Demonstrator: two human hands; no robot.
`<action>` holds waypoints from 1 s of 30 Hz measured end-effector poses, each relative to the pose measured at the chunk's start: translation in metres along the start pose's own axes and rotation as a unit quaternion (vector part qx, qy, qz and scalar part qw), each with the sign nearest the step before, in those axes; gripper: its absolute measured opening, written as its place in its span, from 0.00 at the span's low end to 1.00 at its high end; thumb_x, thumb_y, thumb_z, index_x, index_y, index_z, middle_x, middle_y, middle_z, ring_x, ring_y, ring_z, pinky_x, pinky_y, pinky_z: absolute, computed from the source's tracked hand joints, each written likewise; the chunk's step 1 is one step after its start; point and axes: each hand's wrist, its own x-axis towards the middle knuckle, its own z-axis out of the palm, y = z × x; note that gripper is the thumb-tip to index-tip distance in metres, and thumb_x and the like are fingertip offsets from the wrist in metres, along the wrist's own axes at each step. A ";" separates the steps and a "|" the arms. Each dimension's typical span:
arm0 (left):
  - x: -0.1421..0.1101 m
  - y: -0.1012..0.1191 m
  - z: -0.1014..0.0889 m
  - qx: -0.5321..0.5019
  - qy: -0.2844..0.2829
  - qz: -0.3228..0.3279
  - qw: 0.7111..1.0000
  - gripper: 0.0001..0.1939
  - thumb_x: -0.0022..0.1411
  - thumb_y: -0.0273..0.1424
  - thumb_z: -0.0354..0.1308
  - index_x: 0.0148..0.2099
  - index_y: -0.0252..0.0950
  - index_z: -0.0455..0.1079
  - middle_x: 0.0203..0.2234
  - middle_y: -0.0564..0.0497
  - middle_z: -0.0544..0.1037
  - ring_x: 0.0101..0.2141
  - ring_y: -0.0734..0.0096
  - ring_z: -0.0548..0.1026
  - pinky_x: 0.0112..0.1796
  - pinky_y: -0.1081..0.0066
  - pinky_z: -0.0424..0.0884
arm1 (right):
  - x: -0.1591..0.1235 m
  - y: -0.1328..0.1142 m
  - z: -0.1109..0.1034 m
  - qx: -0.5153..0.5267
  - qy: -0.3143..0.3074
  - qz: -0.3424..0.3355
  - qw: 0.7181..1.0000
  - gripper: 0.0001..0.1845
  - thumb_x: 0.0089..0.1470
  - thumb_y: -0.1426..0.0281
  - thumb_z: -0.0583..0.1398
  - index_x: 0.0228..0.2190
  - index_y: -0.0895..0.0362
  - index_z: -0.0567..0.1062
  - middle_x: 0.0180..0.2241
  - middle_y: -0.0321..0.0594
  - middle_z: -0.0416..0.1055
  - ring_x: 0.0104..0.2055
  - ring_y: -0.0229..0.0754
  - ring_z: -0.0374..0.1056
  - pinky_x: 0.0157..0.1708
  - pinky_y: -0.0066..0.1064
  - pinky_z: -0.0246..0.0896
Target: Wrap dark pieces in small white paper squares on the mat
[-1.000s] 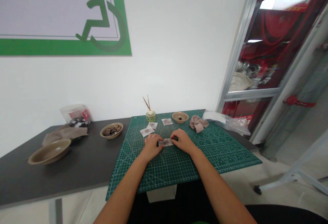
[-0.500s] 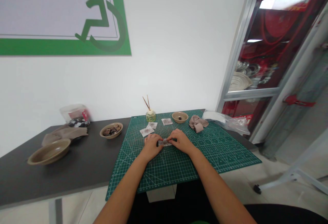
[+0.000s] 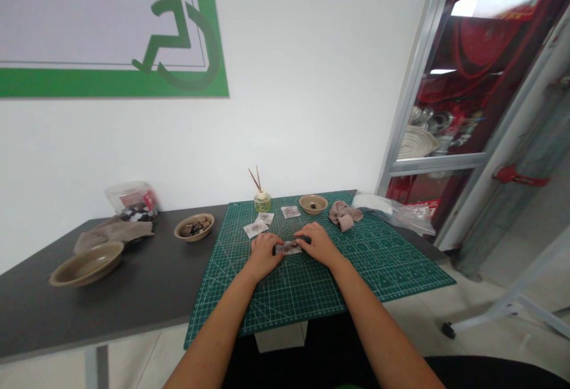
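On the green cutting mat (image 3: 307, 294), a small pale paper square with dark print (image 3: 290, 248) lies between my hands. My left hand (image 3: 266, 252) has its thumb and fingers closed at the paper's left edge. A small dark piece (image 3: 274, 250) shows by that thumb. Just above the right end of the paper, my right hand (image 3: 317, 242) is closed, with a narrow dark piece (image 3: 305, 239) at its fingertips. What kind of thing these dark pieces are is too small to make out. Beyond my left hand lie printed paper squares (image 3: 255, 228).
Behind the hands stand a reed diffuser bottle (image 3: 262, 202) and a bowl (image 3: 307, 209) holding a small dark item. A crumpled brown cloth (image 3: 345, 217) lies right. Leftward are a bowl of brown pieces (image 3: 179, 233), a larger bowl (image 3: 86, 267), another cloth (image 3: 111, 232) and a plastic jar (image 3: 129, 196).
My right fingers have shifted slightly up and off the paper, so more of its printed surface shows. My left hand has stayed almost in place.
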 end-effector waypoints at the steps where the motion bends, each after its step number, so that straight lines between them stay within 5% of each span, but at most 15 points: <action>1: 0.000 0.000 0.000 0.000 -0.001 -0.001 1.000 0.10 0.54 0.28 0.57 0.41 0.39 0.71 0.44 0.52 0.73 0.48 0.61 0.64 0.47 0.60 0.57 | 0.000 -0.001 0.000 -0.004 -0.006 -0.002 1.000 0.07 0.48 0.71 0.63 0.33 0.57 0.78 0.33 0.42 0.73 0.39 0.44 0.63 0.42 0.36 0.55; 17: 0.000 0.000 0.001 0.001 0.001 -0.001 1.000 0.11 0.54 0.28 0.56 0.41 0.40 0.71 0.44 0.52 0.73 0.48 0.61 0.64 0.47 0.60 0.57 | 0.000 -0.006 0.000 -0.032 -0.018 0.029 0.999 0.04 0.45 0.72 0.65 0.29 0.55 0.78 0.33 0.41 0.69 0.41 0.44 0.60 0.42 0.37 0.50; 30: 0.001 -0.001 0.002 -0.003 0.002 -0.001 1.000 0.10 0.54 0.29 0.56 0.41 0.40 0.71 0.44 0.51 0.73 0.48 0.61 0.65 0.47 0.60 0.57 | -0.002 -0.006 -0.001 -0.005 -0.038 -0.017 0.999 0.04 0.46 0.71 0.65 0.28 0.54 0.77 0.33 0.39 0.68 0.41 0.43 0.60 0.42 0.36 0.50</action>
